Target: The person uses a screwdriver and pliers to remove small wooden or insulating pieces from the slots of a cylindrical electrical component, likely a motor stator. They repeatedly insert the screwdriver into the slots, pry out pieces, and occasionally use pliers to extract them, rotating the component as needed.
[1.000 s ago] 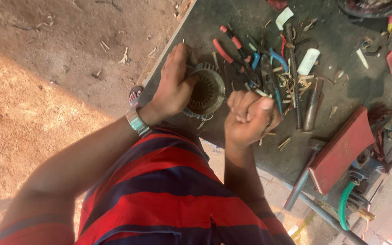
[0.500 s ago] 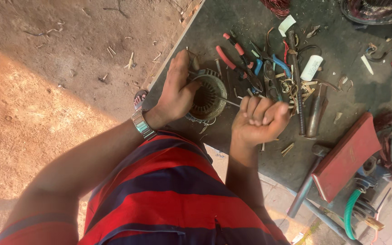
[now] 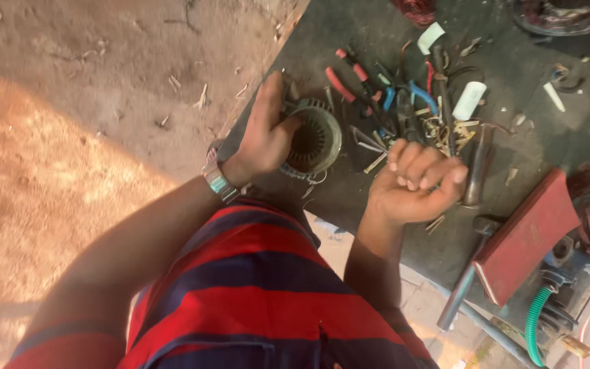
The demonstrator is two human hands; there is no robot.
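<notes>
A round metal motor stator (image 3: 315, 140) with a slotted core lies on its side near the left edge of a dark table (image 3: 377, 41). My left hand (image 3: 264, 133) grips its rim from the left; a watch (image 3: 218, 181) is on that wrist. My right hand (image 3: 414, 184) is a closed fist, knuckles up, a short way right of the stator. I cannot see whether anything is inside it. Thin metal strips (image 3: 367, 140) lie between the stator and the fist.
Behind my right hand lies a heap of tools: red-handled pliers (image 3: 339, 82), blue-handled pliers (image 3: 421, 96), wire scraps, white paper slips. A red flat box (image 3: 530, 236), a metal pipe (image 3: 459, 301) and a green hose (image 3: 534, 328) are at right. Dirt ground (image 3: 69, 137) is left.
My right fist has drawn to the right, away from the stator. My left hand keeps its grip on the stator, which stays in place.
</notes>
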